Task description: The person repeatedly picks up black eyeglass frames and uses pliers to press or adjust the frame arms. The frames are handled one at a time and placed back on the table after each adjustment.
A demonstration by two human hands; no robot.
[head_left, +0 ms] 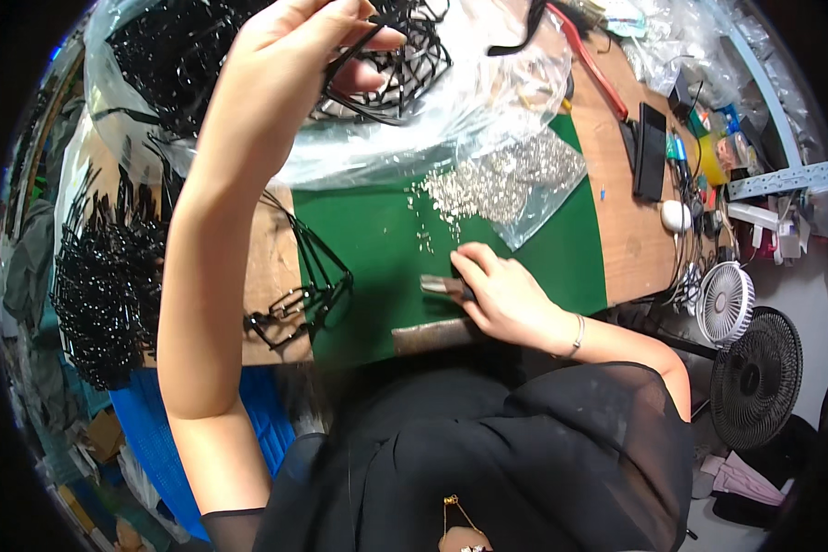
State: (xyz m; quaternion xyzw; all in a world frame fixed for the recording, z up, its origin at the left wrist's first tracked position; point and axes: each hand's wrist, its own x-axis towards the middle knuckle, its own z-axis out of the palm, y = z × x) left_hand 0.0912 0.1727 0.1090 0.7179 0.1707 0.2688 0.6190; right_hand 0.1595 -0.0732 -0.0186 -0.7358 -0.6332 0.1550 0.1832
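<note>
The wooden worktop (630,262) carries a green mat (377,221), its far part overlaid by a big clear plastic bag (359,166) of looped black straps (405,74). In the room on the right stand 2 fans, 1 white (727,304) and 1 black (756,377), beside a slotted metal frame (777,181); a blue seat (156,451) is at near left. Small silver pieces (474,189) lie loose on the mat, next to a smaller clear bag (547,175) holding more. A dark phone (650,152) and a red handle (593,64) sit at far right; a glossy black heap (110,285) fills the left. The left forearm (212,276) crosses the view, hiding part of that side. The left hand (294,55) is among the straps at the far side; I cannot tell whether its grip is closed. The right hand's (515,299) grip is clenched around pliers (443,285) over the mat.
</note>
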